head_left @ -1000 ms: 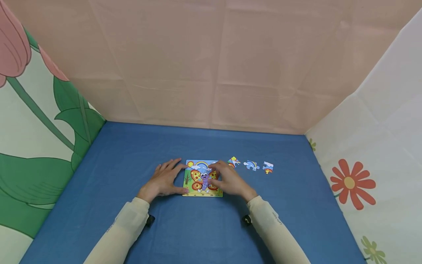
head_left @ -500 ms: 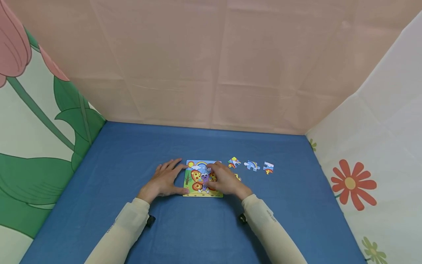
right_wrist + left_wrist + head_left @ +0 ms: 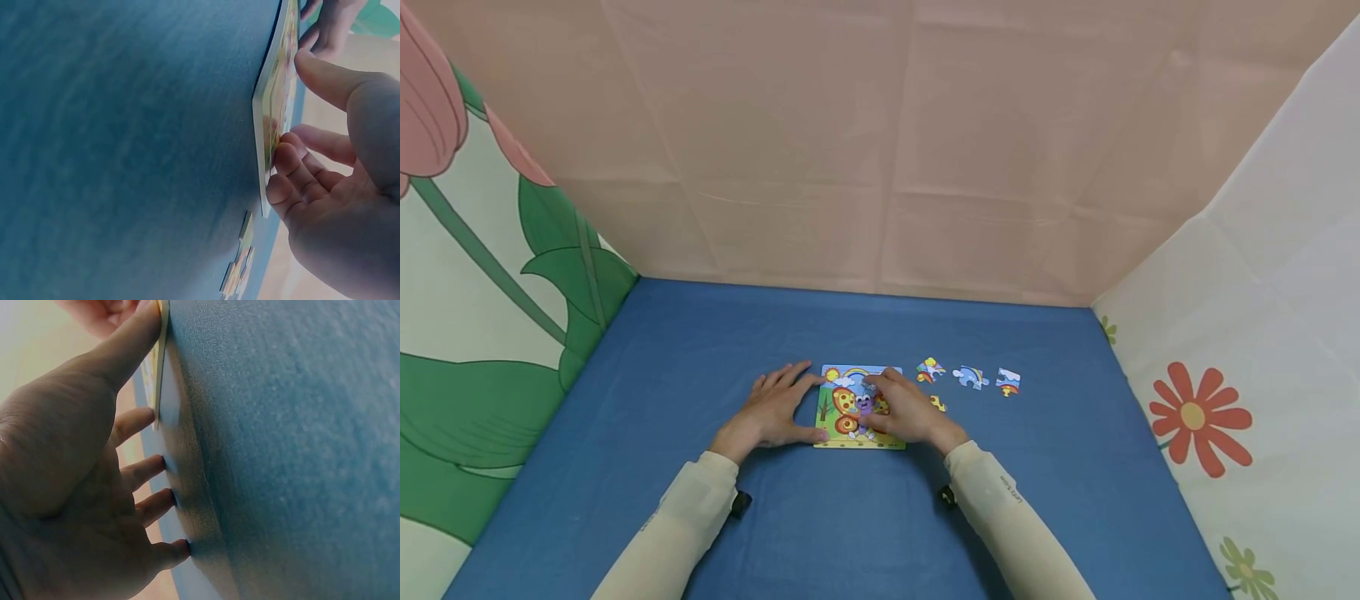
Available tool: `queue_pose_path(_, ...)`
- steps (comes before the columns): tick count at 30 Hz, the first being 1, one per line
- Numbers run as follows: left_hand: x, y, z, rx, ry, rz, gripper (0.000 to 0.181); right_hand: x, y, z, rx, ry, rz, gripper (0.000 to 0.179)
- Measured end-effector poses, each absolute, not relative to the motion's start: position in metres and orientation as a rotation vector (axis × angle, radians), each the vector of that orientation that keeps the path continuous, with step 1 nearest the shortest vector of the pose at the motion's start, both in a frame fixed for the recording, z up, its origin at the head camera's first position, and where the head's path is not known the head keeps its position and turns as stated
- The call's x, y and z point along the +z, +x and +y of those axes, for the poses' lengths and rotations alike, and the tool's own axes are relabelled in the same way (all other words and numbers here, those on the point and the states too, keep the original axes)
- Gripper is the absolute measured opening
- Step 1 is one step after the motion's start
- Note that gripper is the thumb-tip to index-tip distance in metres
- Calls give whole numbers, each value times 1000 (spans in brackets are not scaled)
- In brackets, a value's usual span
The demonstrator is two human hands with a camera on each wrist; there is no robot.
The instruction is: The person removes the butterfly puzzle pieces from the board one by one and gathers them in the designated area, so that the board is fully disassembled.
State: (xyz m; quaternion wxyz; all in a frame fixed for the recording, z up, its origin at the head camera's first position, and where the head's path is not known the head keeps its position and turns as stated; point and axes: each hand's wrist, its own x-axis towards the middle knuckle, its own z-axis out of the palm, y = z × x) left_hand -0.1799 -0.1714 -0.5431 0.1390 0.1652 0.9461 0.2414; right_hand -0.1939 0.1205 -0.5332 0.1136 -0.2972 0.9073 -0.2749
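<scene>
A butterfly jigsaw puzzle board (image 3: 850, 444) lies flat on the blue cloth, its picture a purple butterfly under a rainbow. My left hand (image 3: 770, 412) spreads along its left side, thumb on the lower left corner and index finger at the upper left. In the left wrist view, the left hand's other fingertips (image 3: 164, 501) touch the cloth. Over the board's right half rests my right hand (image 3: 910, 408), with thumb and index finger apart. Its curled lower fingers touch the board in the right wrist view. The right hand hides part of the picture; no loose piece shows in its grasp.
Loose jigsaw pieces lie right of the board: one with yellow and red (image 3: 930, 369), a blue rainbow one (image 3: 971, 377), and a blue-and-red one (image 3: 1008, 382). A small yellow piece (image 3: 938, 402) sits just beside the right hand. A beige wall (image 3: 880, 167) rises behind the cloth.
My right hand has shifted slightly left over the board, uncovering the small yellow piece beside it. My left hand stays at the board's left side.
</scene>
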Motion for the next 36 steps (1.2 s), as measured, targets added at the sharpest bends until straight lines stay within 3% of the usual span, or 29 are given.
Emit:
queue_pose_path(8,-541,-179,-171,678,483,2737,102,-580,-212,127,-863,-959,2673,68)
queue_pose_path(12,-538,-176,-171,684,487,2734,101,-585,-214,128,-821,-1005,2681,67)
queue_pose_path(20,-537,-177,-171,705,497,2736,101,-558,-204,125,-836,-963,2640,62)
queue_pose_path(27,-540,-176,-172,711,488,2742,100,-581,-212,129,-853,-1018,2673,65)
queue_pose_path(36,-538,-176,-171,714,487,2746,99,-536,-193,116,-785,-841,2659,60)
